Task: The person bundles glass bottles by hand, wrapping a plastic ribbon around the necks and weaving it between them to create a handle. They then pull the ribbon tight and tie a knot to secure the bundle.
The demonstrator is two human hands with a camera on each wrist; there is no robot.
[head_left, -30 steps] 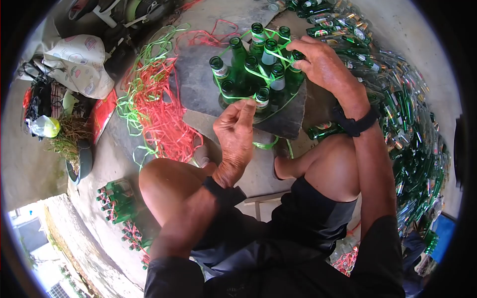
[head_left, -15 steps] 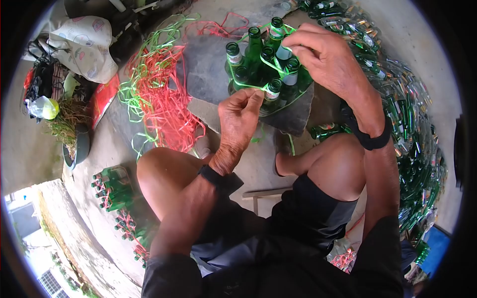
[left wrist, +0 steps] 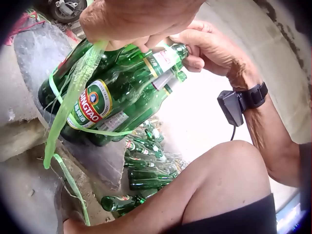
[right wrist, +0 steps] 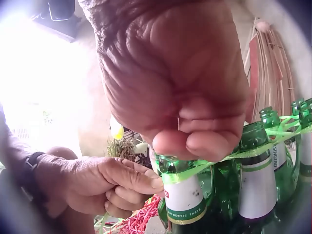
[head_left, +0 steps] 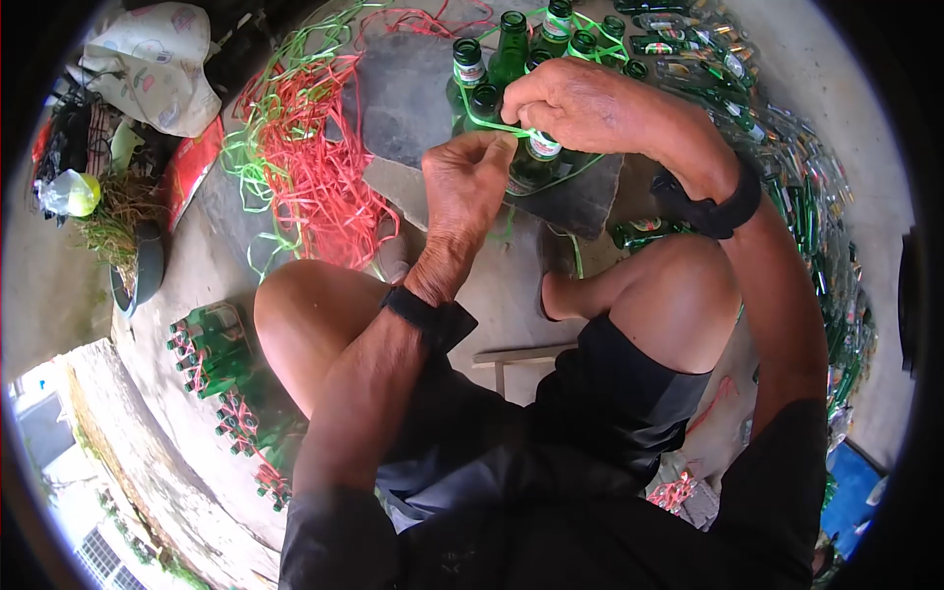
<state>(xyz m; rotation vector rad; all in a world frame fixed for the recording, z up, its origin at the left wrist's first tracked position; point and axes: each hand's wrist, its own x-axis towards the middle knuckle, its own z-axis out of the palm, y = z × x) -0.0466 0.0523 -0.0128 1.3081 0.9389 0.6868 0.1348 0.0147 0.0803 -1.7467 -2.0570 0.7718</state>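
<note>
Several upright green beer bottles [head_left: 511, 49] stand bunched together, and a flat green plastic strap [head_left: 492, 125] runs around and between their necks. My left hand [head_left: 464, 182] pinches that strap beside the neck of the front bottle [right wrist: 184, 202]. A loose tail of strap [left wrist: 73, 102] hangs from this hand in the left wrist view. My right hand [head_left: 600, 106] is over the front bottle's mouth, its fingers curled and gripping the strap there; its fingertips are partly hidden. A second band of strap [left wrist: 105, 132] circles the bottles lower down, below a Tsingtao label.
The bottles stand on a dark stone slab [head_left: 403, 98]. A tangle of red and green strap [head_left: 315, 187] lies left of it. A great heap of loose bottles [head_left: 777, 147] fills the right side. Strapped bottle bundles [head_left: 211, 339] sit at lower left, near a potted plant [head_left: 123, 246].
My right hand has come from the back right bottles toward me and left, over the front bottle. The left hand keeps its pinch on the strap. The head view has shifted slightly.
</note>
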